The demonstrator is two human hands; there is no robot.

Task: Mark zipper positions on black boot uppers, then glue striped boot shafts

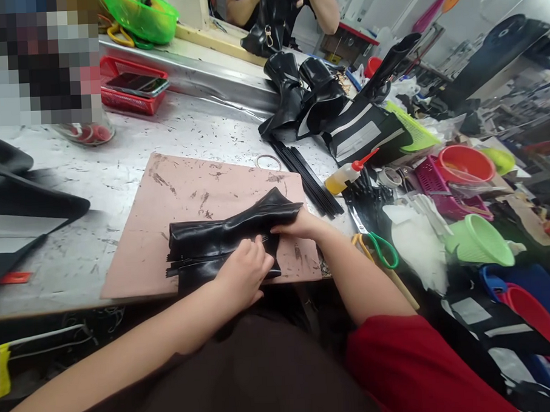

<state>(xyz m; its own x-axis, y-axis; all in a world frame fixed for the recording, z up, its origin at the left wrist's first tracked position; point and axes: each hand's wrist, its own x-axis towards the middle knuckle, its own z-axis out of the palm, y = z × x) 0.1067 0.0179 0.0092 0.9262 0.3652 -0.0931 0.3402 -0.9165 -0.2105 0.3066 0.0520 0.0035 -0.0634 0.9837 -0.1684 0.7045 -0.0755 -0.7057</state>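
On the pink mat (131,249), black boot upper (239,221) lying flat, left hand (245,268) fingers curled beside its zip (198,263), hold unclear, right hand (298,224) closed on one end.

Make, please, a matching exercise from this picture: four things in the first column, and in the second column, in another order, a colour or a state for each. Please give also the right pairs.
Things
1. Boot piece
2. Bottle
3. Scissors at the right
4. Board

Colour or state
A. Flat and pinkish, with dark marks
B. With a green handle loop
C. Black, with the left hand and the right hand at it
D. Red at the tip, with something yellow inside

Right pairs: 1-C, 2-D, 3-B, 4-A
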